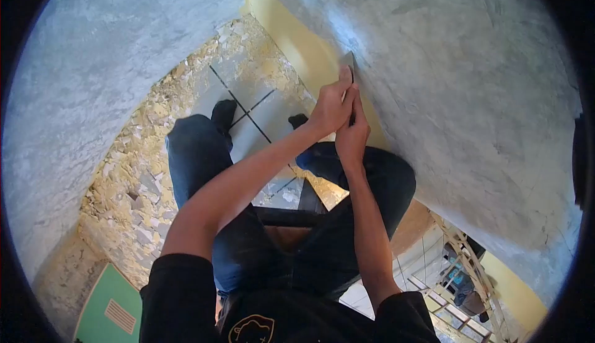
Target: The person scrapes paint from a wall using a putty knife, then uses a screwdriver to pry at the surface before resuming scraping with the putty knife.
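Closed tight around a scraper (pixel 349 61), our left hand (pixel 330 106) sits ahead of our right hand (pixel 353 133), their fingers hiding most of its handle. Its blade lies at the grey wall (pixel 458 89) that rises along our right. Below us spreads the tiled floor (pixel 257 102), its left side littered with pale flakes (pixel 139 151). Our bent legs (pixel 195 157) crowd the space under our forearms. A yellow strip (pixel 288 27) edges the wall's foot near the blade; behind us, at left, is a green board (pixel 108 299).
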Demonstrator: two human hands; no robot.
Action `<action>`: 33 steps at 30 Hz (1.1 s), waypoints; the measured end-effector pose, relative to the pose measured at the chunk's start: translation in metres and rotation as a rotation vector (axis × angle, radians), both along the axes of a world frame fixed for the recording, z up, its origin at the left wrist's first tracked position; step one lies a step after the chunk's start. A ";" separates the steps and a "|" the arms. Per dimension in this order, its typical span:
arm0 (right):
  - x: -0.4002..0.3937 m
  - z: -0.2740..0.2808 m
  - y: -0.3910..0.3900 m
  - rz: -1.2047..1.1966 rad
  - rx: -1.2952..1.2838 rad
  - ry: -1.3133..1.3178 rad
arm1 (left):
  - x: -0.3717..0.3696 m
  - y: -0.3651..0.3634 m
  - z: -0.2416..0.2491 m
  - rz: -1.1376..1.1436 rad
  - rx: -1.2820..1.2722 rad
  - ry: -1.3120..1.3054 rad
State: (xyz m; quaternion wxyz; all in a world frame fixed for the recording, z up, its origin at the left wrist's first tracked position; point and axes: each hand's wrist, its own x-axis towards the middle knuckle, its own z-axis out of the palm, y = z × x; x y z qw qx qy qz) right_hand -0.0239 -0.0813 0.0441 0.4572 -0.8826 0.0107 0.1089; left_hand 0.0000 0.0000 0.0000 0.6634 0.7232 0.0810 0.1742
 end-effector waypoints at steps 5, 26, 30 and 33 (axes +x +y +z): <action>0.018 -0.011 0.036 0.007 0.098 -0.180 | 0.023 0.036 0.004 0.004 0.104 -0.111; 0.000 -0.015 0.008 0.046 -0.004 -0.213 | 0.003 0.014 0.012 -0.043 0.054 0.014; -0.002 -0.006 0.006 0.082 -0.040 -0.241 | 0.005 0.006 0.010 -0.006 0.030 0.021; 0.000 -0.013 0.008 0.045 0.053 -0.226 | 0.011 0.008 -0.009 0.100 0.118 -0.263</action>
